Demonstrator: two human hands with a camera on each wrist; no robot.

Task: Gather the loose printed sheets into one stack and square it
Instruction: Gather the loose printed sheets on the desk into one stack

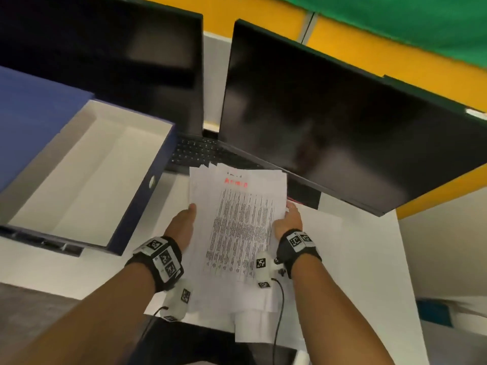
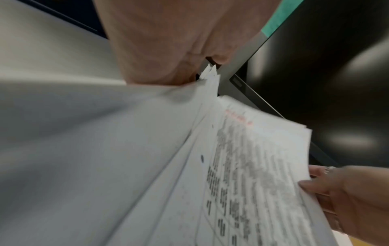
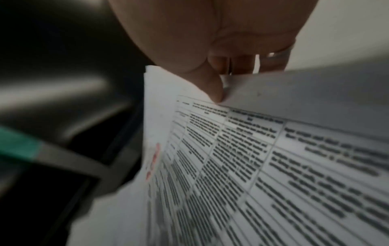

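A pile of printed sheets (image 1: 237,227), topped by a page with a red heading and a dense table, is held between both hands over the white desk (image 1: 369,259). Its edges are uneven: corners fan out at the far end, and one sheet (image 1: 253,330) sticks out at the near end. My left hand (image 1: 188,219) holds the left edge, thumb on top and fingers hidden beneath. My right hand (image 1: 288,217) pinches the right edge; in the right wrist view the thumb (image 3: 214,93) presses the top sheet (image 3: 252,166). The left wrist view shows the pile (image 2: 242,166) and the right hand (image 2: 347,196).
An open blue box file (image 1: 87,175) with a white inside stands at the left. Two dark monitors (image 1: 118,61) (image 1: 342,127) rise behind the pile, with a black keyboard (image 1: 200,151) between them. A paler white sheet (image 1: 324,225) seems to lie flat under my right hand.
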